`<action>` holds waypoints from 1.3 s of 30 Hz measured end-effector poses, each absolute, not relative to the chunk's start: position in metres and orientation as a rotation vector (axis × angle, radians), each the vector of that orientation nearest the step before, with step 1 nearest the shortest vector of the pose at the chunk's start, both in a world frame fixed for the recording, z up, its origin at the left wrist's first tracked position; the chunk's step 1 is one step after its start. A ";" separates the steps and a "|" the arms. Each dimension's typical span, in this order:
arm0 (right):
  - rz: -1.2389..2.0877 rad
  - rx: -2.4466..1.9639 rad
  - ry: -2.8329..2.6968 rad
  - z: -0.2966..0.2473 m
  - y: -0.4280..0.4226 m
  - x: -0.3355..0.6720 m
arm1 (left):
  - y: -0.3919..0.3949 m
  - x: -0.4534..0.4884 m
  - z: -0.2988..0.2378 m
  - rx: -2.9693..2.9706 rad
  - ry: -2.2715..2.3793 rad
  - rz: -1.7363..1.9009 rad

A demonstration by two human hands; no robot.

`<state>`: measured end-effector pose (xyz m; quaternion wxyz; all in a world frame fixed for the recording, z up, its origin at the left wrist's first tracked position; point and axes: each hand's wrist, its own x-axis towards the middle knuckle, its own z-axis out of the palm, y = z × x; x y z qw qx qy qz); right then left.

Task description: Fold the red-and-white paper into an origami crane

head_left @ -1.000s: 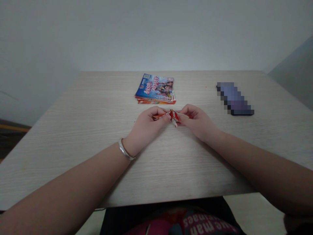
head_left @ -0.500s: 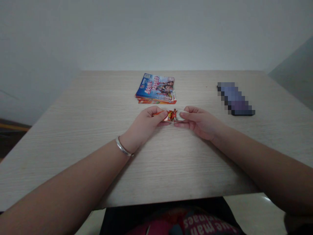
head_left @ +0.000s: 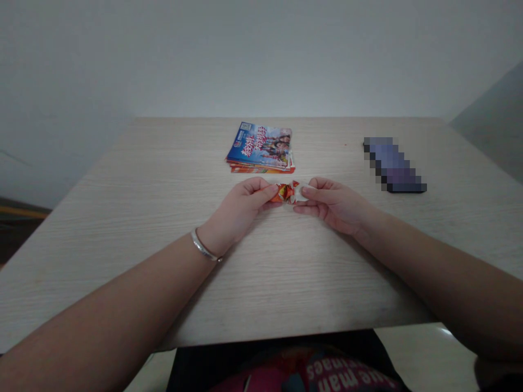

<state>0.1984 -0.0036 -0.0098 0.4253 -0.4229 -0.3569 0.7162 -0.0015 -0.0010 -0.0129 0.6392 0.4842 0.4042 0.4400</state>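
Note:
Between my hands is a narrow, folded piece of printed paper, orange and red on the left and white on the right. Its middle looks creased and bunched up. My left hand pinches the orange end between thumb and fingers, a silver bangle on its wrist. At the white end, my right hand has its thumb pressed on top and fingers bent below. Both hands are just above or on the table, close to its middle; the ends of the paper are covered by my fingers.
Beyond my hands lies a small stack of colourful printed leaflets, blue on top with orange edges below. A dark phone-like slab, blurred by pixelation, lies at the right. The pale wooden table reaches a grey wall.
The hands have drifted slightly apart, and more of the paper's orange and bunched middle shows between them. The leaflet stack and dark slab are in the same places.

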 end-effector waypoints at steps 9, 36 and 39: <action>1.844 -1.035 -0.828 -0.006 -0.003 0.199 | -0.004 0.001 -0.006 1.012 0.889 1.010; 1.855 -1.044 -0.805 -0.004 -0.005 0.192 | -0.004 0.002 -0.005 1.079 0.923 0.999; 1.865 -1.009 -0.808 -0.005 -0.005 0.192 | -0.005 0.001 -0.004 1.009 0.885 0.985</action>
